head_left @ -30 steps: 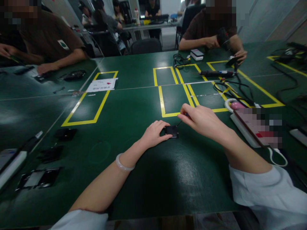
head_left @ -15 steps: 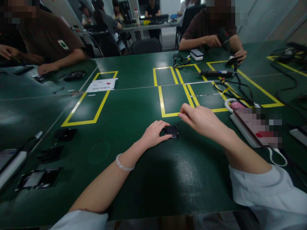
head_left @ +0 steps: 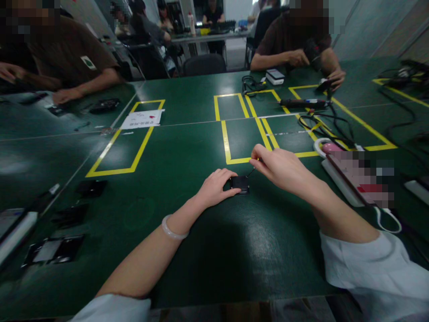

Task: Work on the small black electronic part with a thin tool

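On the green table in front of me lies a small black rectangular part [head_left: 240, 183]. Thumb and fingers of my left hand [head_left: 216, 188] close on its left side and hold it against the tabletop. My right hand [head_left: 275, 164] pinches a thin dark rod-like tool [head_left: 251, 171], which slants down to the part's upper right corner. The handle end is hidden in my fingers, so its exact kind does not show.
Black parts [head_left: 91, 188] and a black frame with a pale panel [head_left: 53, 250] lie at left. A phone-like device [head_left: 355, 179] and cables are at right. Yellow tape [head_left: 241, 160] marks rectangles. Across the table, a person holds a dark power tool [head_left: 312, 54]; another sits at far left.
Both of my hands and the black part stay practically in place. The far-left person's hand shifts slightly.
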`<state>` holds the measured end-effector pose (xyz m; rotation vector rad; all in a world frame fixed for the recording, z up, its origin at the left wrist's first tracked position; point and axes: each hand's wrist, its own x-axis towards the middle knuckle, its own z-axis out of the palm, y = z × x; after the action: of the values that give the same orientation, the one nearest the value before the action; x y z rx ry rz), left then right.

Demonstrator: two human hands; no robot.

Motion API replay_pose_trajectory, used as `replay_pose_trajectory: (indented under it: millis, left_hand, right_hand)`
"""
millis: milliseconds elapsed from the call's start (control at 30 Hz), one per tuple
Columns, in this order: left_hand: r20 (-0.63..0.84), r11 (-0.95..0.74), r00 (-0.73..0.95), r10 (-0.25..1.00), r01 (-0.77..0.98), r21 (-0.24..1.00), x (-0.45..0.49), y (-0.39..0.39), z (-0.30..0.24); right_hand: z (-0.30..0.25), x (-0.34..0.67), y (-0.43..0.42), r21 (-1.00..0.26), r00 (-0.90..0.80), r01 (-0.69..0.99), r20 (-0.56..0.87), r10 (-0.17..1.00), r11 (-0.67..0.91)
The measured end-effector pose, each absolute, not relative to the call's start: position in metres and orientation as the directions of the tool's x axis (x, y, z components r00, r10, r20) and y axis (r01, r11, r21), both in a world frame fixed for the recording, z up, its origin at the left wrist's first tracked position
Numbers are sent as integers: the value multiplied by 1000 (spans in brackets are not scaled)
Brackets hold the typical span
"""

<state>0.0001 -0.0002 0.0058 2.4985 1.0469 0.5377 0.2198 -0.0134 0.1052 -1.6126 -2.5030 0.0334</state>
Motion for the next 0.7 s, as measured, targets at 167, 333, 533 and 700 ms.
replay_pose_trajectory:
  millis: [167,333,533,700]
  left_hand:
    - [197,-653,652,732,591,474,0,0,6]
    - [209,-654,647,733,586,479,0,0,5]
    - [203,-656,652,730,587,476,0,0,5]
    - [200,-653,652,732,587,478,0,0,6]
  right_hand:
    - [106,221,-14,-105,-420,895,121,899,433]
    - [108,221,-16,-136,-428,885,135,894,444]
    - [107,219,-14,-46,-410,907,132,902,419]
    - [107,219,-14,-79,-426,896,125,896,437]
